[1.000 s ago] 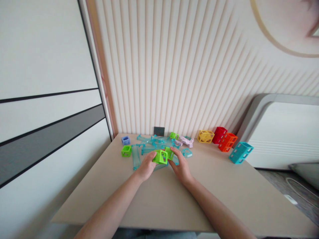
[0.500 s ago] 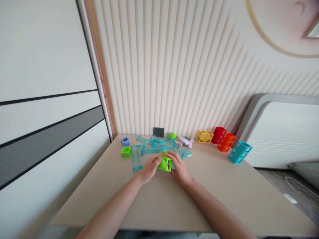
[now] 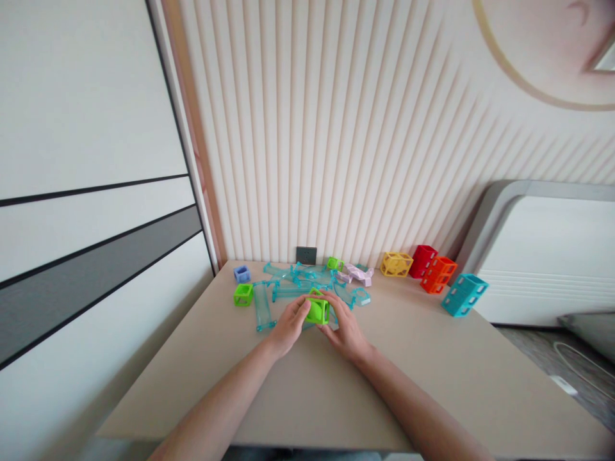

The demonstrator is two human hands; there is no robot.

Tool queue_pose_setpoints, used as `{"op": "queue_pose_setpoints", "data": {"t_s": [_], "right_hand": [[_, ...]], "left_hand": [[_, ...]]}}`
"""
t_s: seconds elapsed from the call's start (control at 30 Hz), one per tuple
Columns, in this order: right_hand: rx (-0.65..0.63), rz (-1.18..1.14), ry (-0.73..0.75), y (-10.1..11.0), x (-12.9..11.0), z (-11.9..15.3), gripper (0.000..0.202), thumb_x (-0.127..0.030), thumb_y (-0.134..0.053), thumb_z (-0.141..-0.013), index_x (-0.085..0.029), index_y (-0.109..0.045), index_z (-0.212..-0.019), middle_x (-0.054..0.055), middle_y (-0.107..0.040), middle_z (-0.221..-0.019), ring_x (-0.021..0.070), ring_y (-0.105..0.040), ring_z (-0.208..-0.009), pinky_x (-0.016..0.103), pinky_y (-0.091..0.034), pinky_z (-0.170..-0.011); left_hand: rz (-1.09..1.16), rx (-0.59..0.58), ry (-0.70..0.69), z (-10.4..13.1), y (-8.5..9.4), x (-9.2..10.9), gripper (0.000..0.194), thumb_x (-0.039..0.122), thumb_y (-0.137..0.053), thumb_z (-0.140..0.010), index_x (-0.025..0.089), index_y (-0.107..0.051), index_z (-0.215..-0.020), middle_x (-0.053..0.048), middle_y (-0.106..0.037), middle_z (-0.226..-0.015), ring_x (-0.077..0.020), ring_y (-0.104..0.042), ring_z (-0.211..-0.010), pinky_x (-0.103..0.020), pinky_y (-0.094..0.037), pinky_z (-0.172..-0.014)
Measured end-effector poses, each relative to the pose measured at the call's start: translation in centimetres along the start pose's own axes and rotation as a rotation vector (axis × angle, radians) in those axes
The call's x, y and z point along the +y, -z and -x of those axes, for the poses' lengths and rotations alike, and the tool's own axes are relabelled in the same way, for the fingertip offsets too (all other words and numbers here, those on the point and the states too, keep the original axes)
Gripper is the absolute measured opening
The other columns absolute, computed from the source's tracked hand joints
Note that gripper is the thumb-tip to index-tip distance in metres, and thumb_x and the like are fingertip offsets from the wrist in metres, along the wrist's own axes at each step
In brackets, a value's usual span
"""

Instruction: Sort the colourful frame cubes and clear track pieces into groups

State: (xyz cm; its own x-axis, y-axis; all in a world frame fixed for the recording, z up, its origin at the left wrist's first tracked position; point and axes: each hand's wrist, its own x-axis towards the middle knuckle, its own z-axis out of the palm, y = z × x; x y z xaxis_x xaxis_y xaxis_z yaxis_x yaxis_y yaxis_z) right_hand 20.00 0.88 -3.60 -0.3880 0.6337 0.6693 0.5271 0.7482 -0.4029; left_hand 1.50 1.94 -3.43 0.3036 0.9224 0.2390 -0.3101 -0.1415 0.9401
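Observation:
Between my two hands is a bright green open-frame toy block (image 3: 316, 312) with a curved inner surface, lifted a little above the table. My left hand (image 3: 290, 323) closes on its left side, thumb against the near face. The fingers of my right hand (image 3: 348, 326) reach over the top and right side of the block, with the thumb low on the right. A bit of green shows at the top behind the fingers; whether it belongs to the same block I cannot tell. Just beyond my hands lie clear blue track pieces (image 3: 294, 289).
On the table (image 3: 307, 397), a green block (image 3: 243, 294) and a blue block (image 3: 242, 274) stand left. Behind are another green block (image 3: 335, 263) and pale purple pieces (image 3: 358, 274). Yellow (image 3: 396, 264), red (image 3: 423, 261), orange (image 3: 438, 274) and teal (image 3: 464, 294) blocks stand right.
The green block has turned slightly and shifted a little up in my hands. My right thumb now shows below its right side. The other pieces stay where they were.

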Motion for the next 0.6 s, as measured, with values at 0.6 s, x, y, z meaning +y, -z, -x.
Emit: {"op": "queue_pose_setpoints", "data": {"t_s": [0.6], "right_hand": [[0.242,-0.241,-0.124,-0.6,0.8,0.4,0.043,-0.040,-0.059,-0.092,-0.024,-0.045,-0.129,0.012,-0.058,-0.122,0.0275,-0.057,-0.117,0.043,-0.050,-0.099]], "left_hand": [[0.459,0.210,0.039,-0.4,-0.7,1.6,0.034,0.037,-0.082,-0.074,0.017,-0.069,-0.099,-0.005,-0.074,-0.100,-0.0207,-0.070,-0.096,-0.036,-0.053,-0.092]]}}
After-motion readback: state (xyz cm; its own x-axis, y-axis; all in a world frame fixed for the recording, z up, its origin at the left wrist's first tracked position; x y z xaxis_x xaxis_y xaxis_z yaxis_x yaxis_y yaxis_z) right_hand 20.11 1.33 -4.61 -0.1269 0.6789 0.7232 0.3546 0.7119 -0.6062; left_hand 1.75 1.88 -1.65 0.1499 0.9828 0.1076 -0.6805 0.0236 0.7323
